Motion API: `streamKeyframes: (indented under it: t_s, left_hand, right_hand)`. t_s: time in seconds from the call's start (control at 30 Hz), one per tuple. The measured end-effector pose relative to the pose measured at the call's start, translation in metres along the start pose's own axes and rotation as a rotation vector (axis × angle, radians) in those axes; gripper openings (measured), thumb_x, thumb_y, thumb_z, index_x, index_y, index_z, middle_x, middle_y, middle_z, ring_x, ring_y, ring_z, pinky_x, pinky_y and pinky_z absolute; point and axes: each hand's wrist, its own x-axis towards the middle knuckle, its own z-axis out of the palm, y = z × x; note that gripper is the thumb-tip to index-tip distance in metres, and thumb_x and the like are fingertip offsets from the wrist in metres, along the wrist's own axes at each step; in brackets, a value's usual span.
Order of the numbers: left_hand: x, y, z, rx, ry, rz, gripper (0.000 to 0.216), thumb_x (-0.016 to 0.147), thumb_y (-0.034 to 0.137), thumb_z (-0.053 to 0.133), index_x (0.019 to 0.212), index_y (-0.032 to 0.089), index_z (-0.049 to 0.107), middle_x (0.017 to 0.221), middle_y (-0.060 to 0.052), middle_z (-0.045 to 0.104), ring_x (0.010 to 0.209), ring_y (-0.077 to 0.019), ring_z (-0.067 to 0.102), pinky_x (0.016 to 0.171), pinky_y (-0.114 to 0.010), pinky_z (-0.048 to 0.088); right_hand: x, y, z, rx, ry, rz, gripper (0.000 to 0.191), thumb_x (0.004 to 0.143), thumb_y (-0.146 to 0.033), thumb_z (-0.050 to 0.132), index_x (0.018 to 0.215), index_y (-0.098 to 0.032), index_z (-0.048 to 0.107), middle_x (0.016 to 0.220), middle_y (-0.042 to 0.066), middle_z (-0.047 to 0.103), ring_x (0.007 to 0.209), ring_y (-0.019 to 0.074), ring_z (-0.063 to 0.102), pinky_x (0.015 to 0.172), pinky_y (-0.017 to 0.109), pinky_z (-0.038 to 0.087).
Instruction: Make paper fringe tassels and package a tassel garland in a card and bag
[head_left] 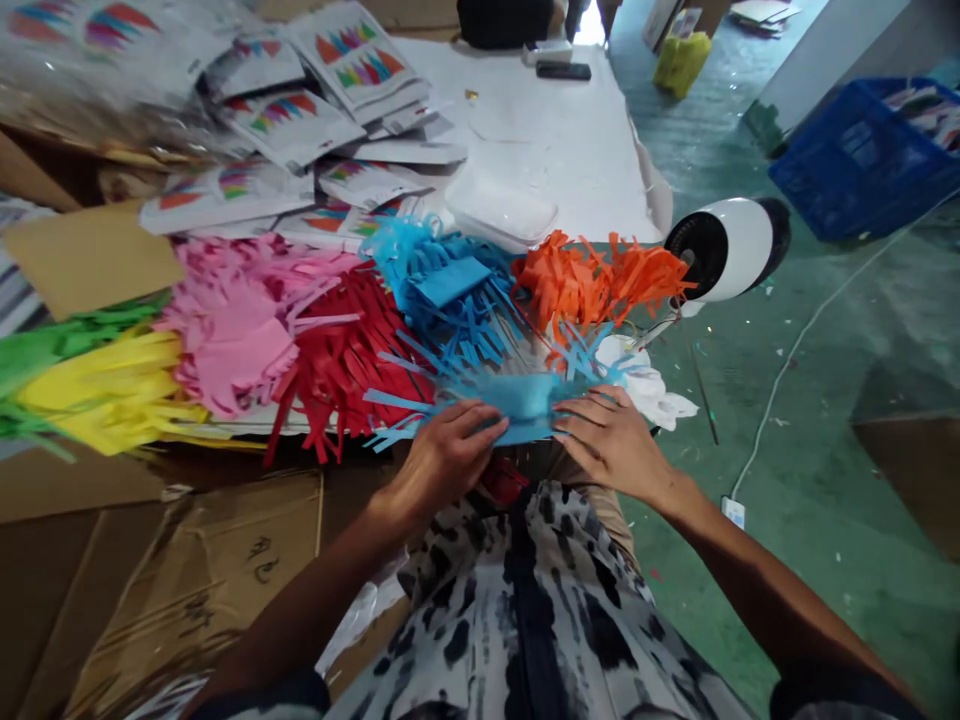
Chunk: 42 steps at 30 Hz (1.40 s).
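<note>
A light-blue fringed tissue paper sheet (529,398) is stretched between my two hands at the table's front edge, its cut strips fanning out to both sides. My left hand (454,445) pinches its left part with curled fingers. At the right part, my right hand (611,435) grips it with fingers laid over the top; its thumb is hidden. Just beyond lies a pile of blue fringed paper (457,285). Red fringed paper (349,350) sits to its left and orange fringed paper (600,275) to its right.
Pink (232,320), yellow (112,390) and green fringed paper (67,345) lie farther left. Printed packets (292,125) are heaped behind. A white fan (731,248) stands by the table's right side. Cardboard boxes (217,560) are below left; a blue crate (862,160) is on the floor.
</note>
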Motion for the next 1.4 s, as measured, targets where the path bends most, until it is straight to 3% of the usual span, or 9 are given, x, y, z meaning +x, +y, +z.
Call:
streamKeyframes:
  t_s: [0.13, 0.27, 0.33, 0.47, 1.0, 1.23, 1.4]
  left_hand:
    - [0.003, -0.010, -0.012, -0.176, -0.016, -0.096, 0.017, 0.101, 0.026, 0.063, 0.111, 0.023, 0.077, 0.110, -0.006, 0.079, 0.108, -0.0223, 0.071, 0.096, -0.039, 0.056]
    - [0.014, -0.012, -0.015, -0.223, 0.069, -0.348, 0.020, 0.099, 0.036, 0.067, 0.090, 0.021, 0.076, 0.089, -0.004, 0.076, 0.093, -0.0209, 0.067, 0.082, -0.034, 0.053]
    - [0.019, -0.012, -0.014, -0.186, 0.092, -0.435, 0.023, 0.099, 0.039, 0.066, 0.088, 0.020, 0.074, 0.086, -0.004, 0.073, 0.090, -0.0209, 0.065, 0.079, -0.033, 0.051]
    - [0.027, -0.010, -0.013, -0.041, 0.018, -0.502, 0.020, 0.101, 0.036, 0.062, 0.097, 0.020, 0.072, 0.085, -0.004, 0.069, 0.085, -0.0208, 0.063, 0.079, -0.033, 0.047]
    - [0.047, -0.009, -0.006, 0.325, -0.086, -0.504, 0.022, 0.101, 0.038, 0.061, 0.091, 0.021, 0.070, 0.075, -0.006, 0.062, 0.071, -0.0224, 0.060, 0.062, -0.033, 0.033]
    - [0.044, -0.011, -0.007, 0.348, -0.094, -0.407, 0.024, 0.106, 0.034, 0.051, 0.098, 0.019, 0.068, 0.076, -0.006, 0.063, 0.079, -0.0242, 0.064, 0.069, -0.034, 0.040]
    - [0.041, -0.011, -0.006, 0.342, -0.115, -0.393, 0.026, 0.108, 0.035, 0.048, 0.101, 0.019, 0.067, 0.079, -0.006, 0.066, 0.085, -0.0250, 0.064, 0.073, -0.035, 0.042]
  right_hand:
    - [0.007, 0.002, -0.011, 0.052, -0.065, 0.174, 0.016, 0.104, -0.030, 0.060, 0.100, -0.023, 0.074, 0.103, 0.004, 0.080, 0.098, 0.0231, 0.072, 0.088, 0.041, 0.039]
    - [0.019, 0.003, -0.010, 0.060, -0.092, 0.332, 0.026, 0.105, -0.037, 0.059, 0.087, -0.023, 0.072, 0.086, 0.001, 0.078, 0.090, 0.0231, 0.070, 0.080, 0.037, 0.035]
    - [0.024, 0.002, -0.006, 0.018, -0.104, 0.398, 0.029, 0.105, -0.038, 0.058, 0.085, -0.023, 0.072, 0.083, 0.001, 0.077, 0.089, 0.0240, 0.069, 0.078, 0.036, 0.034]
    - [0.032, 0.001, 0.003, -0.089, -0.120, 0.480, 0.026, 0.105, -0.039, 0.058, 0.092, -0.022, 0.074, 0.083, 0.004, 0.077, 0.088, 0.0260, 0.069, 0.077, 0.036, 0.031]
    - [0.055, -0.009, 0.001, -0.272, -0.199, 0.539, 0.029, 0.101, -0.041, 0.057, 0.086, -0.021, 0.072, 0.080, 0.008, 0.076, 0.088, 0.0281, 0.066, 0.077, 0.039, 0.027]
    - [0.043, 0.005, -0.039, -0.046, -0.197, 0.389, 0.026, 0.099, -0.047, 0.063, 0.089, -0.027, 0.076, 0.086, 0.002, 0.078, 0.103, 0.0268, 0.069, 0.096, 0.045, 0.033]
    - [0.026, 0.007, -0.075, -0.309, -0.067, 0.413, 0.036, 0.101, -0.049, 0.059, 0.078, -0.025, 0.073, 0.085, 0.006, 0.078, 0.108, 0.0330, 0.067, 0.111, 0.061, 0.025]
